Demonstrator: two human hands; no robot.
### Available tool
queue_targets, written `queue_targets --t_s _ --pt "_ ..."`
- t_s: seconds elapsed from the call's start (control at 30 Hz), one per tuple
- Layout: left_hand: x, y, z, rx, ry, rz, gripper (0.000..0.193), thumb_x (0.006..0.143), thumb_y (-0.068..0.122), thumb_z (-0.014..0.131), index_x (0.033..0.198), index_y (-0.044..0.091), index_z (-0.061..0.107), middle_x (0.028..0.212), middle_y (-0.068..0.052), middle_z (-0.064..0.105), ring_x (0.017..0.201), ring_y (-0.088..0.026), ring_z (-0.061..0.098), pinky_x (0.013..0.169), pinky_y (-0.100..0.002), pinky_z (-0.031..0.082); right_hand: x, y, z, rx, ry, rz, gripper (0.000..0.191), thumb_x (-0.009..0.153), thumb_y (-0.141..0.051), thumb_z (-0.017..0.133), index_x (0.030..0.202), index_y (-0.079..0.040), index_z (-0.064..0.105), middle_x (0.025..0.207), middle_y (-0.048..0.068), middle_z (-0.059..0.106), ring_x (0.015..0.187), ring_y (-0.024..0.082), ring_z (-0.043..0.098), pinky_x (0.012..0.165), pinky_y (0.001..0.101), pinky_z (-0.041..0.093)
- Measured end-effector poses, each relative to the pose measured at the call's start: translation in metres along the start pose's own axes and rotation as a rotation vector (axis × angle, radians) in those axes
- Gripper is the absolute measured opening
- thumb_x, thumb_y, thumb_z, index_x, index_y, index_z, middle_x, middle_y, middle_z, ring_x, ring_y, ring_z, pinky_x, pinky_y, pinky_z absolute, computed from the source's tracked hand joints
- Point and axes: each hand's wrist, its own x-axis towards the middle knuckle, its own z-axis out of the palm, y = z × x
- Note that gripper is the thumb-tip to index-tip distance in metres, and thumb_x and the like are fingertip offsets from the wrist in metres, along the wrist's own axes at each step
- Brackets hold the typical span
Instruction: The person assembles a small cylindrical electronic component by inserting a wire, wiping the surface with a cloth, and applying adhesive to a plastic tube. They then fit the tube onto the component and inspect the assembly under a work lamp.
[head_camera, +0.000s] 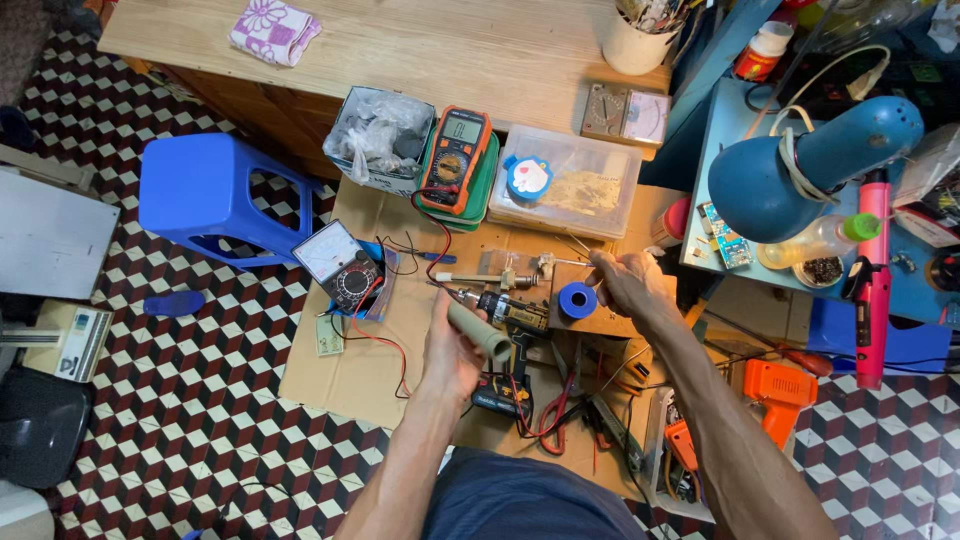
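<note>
Left hand (452, 352) grips tool handle (478, 331) — right hand (625, 283) near blue tape (577, 300).

Bright, even indoor light, mostly from above; exposure is fine, no blown highlights. Shadows are soft: a faint one under the blue stool (215, 195), darker under the wooden table (400, 50) edge. Mild sheen on the blue lamp shade (800, 170) and the clear plastic box (565, 180). Focus is sharp across the centre, cardboard sheet (370, 340) crisp. Wide-angle lens: floor tiles (150, 420) bow at the left edge, corners stretch and soften slightly. No motion blur on either forearm.
</note>
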Motion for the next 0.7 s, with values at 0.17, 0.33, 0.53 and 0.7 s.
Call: queue_targets --t_s 0.17,0.33,0.53,0.7 --pt "0.010 -0.008 0.012 -0.038 -0.077 -0.111 0.050 0.095 0.058 0.059 0.106 0.011 0.069 0.078 -0.001 0.063 0.058 -0.012 0.053 0.049 -0.024 0.041 -0.052 0.032 -0.027 0.249 0.197 -0.047 0.037 0.102 -0.033 0.056 0.087 -0.001 0.069 0.056 0.003 0.054 0.045 0.010 0.046 0.042 0.0272 0.033" --pt "0.003 -0.008 0.027 -0.165 -0.163 -0.211 0.038 0.095 0.047 0.071 0.108 0.011 0.069 0.081 0.003 0.066 0.062 -0.007 0.056 0.054 -0.024 0.047 -0.139 0.156 -0.037 0.266 0.223 0.229 0.032 0.094 -0.032 0.064 0.092 -0.003 0.077 0.064 0.004 0.059 0.050 0.011 0.049 0.043 0.0281 0.034" --pt "-0.040 -0.046 0.090 0.021 -0.313 -0.339 0.045 0.090 0.046 0.074 0.116 0.010 0.064 0.089 0.000 0.071 0.073 -0.013 0.067 0.059 -0.024 0.052 -0.162 0.234 -0.016 -0.149 0.280 0.304 0.039 0.096 -0.035 0.069 0.115 -0.002 0.077 0.095 0.017 0.068 0.082 0.025 0.062 0.070 0.0380 0.049" --pt "-0.053 -0.149 0.137 0.237 -0.497 -0.622 0.057 0.092 0.053 0.070 0.125 0.007 0.064 0.092 -0.005 0.071 0.082 -0.014 0.068 0.072 -0.026 0.057 -0.175 0.180 -0.039 -0.258 0.601 -0.245 0.063 0.091 -0.030 0.071 0.144 -0.004 0.050 0.146 0.021 0.051 0.138 0.034 0.048 0.112 0.0460 0.041"
